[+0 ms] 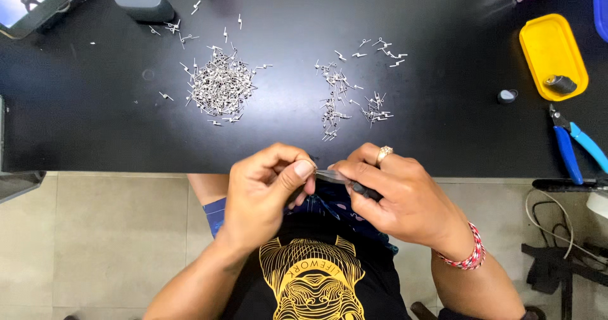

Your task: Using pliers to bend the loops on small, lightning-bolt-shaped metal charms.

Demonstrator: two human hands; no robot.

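Held low over the lap, just short of the tabletop (95, 136) edge, the left hand (263, 193) is closed, thumb pinching something too small to identify, while the right hand (405, 199) is closed around a slim dark-handled tool (348, 184) whose metal tip meets the left fingertips. Judged step: working one small part; both piles of small metal pieces (221, 85) (345, 95) lie beyond the hands, apart from them, so the next move likely calls for a steady pinch.

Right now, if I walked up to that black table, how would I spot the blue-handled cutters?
Start at the black table and look to its right end, where a yellow tray sits. Just below that tray, near the table's front edge, lie the cutters, jaws pointing toward the tray. Their two bright blue handles set them apart from the silvery metal pieces heaped mid-table.
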